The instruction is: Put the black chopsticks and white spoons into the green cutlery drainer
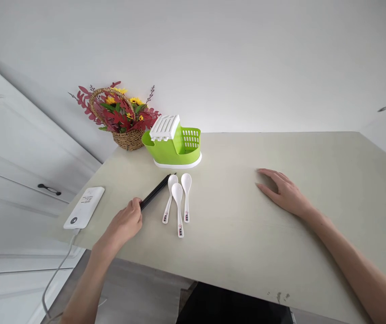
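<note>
My left hand (125,223) is closed around the near end of a pair of black chopsticks (155,191), which slant up and away toward a green cutlery drainer (175,146) with a white slotted lid. Three white spoons (178,202) lie side by side on the table just right of the chopsticks, bowls pointing away from me. My right hand (282,191) lies flat on the table (247,234) far to the right, fingers stretched out, holding nothing.
A wicker basket of red leaves and yellow flowers (121,117) stands at the back left by the wall. A white power bank (84,207) with a cable lies at the table's left edge. White cabinet doors (17,157) are to the left.
</note>
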The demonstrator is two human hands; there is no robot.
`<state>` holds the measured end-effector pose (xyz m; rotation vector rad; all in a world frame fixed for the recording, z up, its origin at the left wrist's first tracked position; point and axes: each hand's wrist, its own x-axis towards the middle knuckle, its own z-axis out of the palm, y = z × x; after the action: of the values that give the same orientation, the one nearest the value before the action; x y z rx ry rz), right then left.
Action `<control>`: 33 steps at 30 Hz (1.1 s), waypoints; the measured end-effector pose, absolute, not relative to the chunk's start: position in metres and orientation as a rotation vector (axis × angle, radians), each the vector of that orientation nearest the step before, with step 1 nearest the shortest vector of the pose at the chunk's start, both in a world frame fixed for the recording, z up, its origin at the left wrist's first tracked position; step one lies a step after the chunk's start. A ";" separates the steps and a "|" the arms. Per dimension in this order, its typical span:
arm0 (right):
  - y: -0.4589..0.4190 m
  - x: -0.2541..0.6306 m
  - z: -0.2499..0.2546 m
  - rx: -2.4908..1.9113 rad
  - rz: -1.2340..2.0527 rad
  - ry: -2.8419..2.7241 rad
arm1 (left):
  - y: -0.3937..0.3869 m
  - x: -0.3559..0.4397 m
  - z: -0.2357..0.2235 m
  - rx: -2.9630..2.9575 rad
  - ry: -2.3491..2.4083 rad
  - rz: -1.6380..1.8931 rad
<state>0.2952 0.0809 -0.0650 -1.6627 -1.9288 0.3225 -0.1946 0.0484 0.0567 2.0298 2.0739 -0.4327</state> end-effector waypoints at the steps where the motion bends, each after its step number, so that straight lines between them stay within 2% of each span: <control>1: 0.081 0.295 -0.065 -1.667 0.323 -1.927 | 0.047 -0.196 0.054 2.025 2.078 -0.417; 10: 0.081 0.295 -0.065 -1.667 0.335 -1.925 | 0.040 -0.207 0.039 2.027 2.169 -0.290; 19: 0.081 0.296 -0.067 -1.636 0.304 -1.937 | 0.030 -0.206 0.031 2.059 2.230 0.063; 27: 0.081 0.296 -0.066 -1.626 0.308 -1.940 | 0.010 -0.164 0.040 1.765 1.751 0.475; 33: 0.081 0.296 -0.066 -1.620 0.306 -1.946 | -0.008 -0.110 0.057 1.409 1.271 0.392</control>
<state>0.2955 0.0805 -0.0660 -1.6204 -1.9463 0.3060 -0.1099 -0.0084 0.0571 1.4088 1.2709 0.3923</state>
